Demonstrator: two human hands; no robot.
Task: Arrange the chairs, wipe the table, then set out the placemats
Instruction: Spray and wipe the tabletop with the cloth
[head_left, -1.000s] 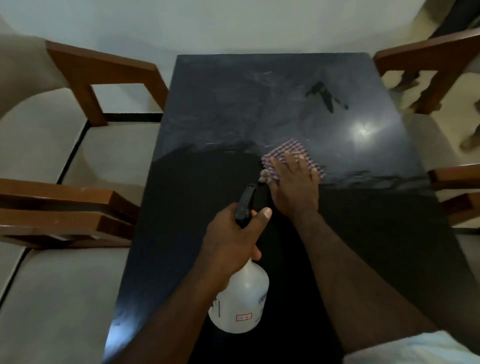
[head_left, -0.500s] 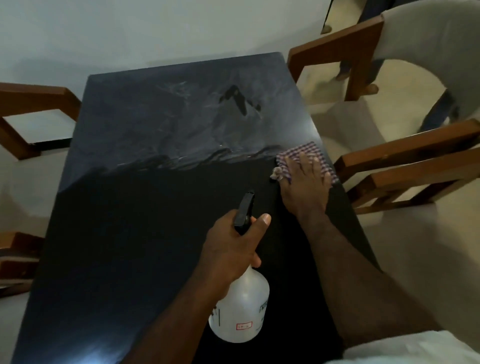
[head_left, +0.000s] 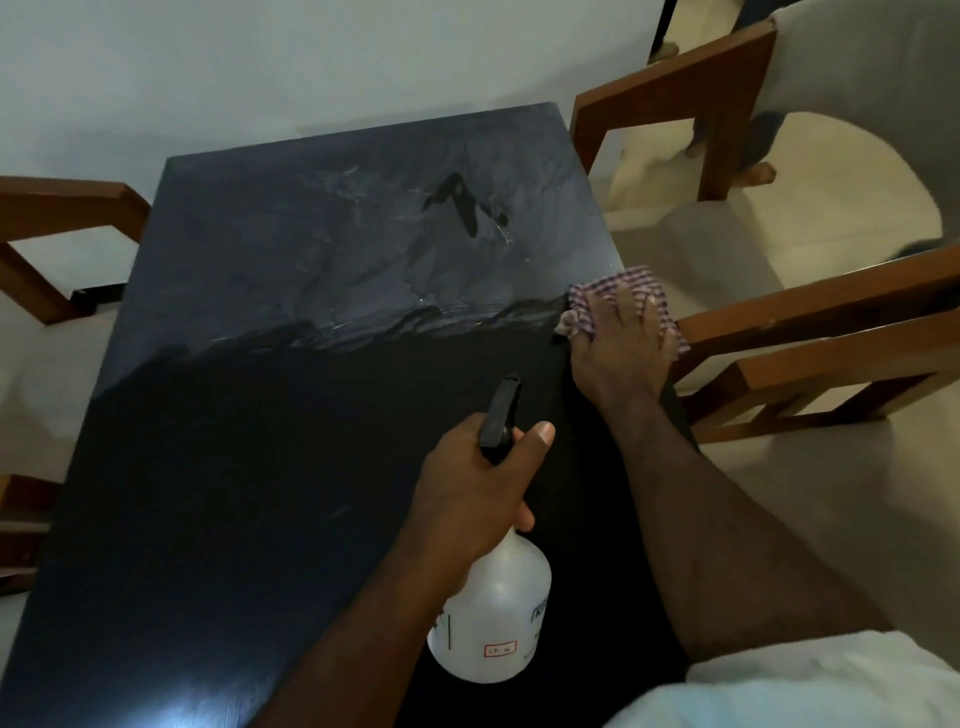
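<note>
Table: a dark, glossy rectangular top (head_left: 249, 493) running from near to far. The far half carries a grey, streaky film with one dark patch in it. The near half is plain black, with a glare spot at the near left.
Cloth: a checked cloth (head_left: 592, 296) lies on the right edge of the table, about halfway along it. Its right corner reaches just past the edge.
Right hand: the right hand (head_left: 621, 353) lies palm down on the cloth, fingers straight and slightly spread, pressing it flat against the top.
Left hand: the left hand (head_left: 467, 499) is held over the near half of the table, fingers curled round the neck of the spray bottle and thumb stretched up along its right side.
Spray bottle: a translucent white spray bottle (head_left: 498, 618) with a black trigger head (head_left: 501, 415) pointing far. The bottle is in the air, and a small red-edged label shows low on its body.
Chairs, right: two wooden-framed chairs with pale seats – one beside the far right corner (head_left: 670, 98), one just beside the cloth (head_left: 831, 332).
Chairs, left: a wooden frame by the far left corner (head_left: 62, 208), and another only partly seen at the near left (head_left: 21, 519).
Sleeve: a white sleeve (head_left: 805, 680) at the near right.
</note>
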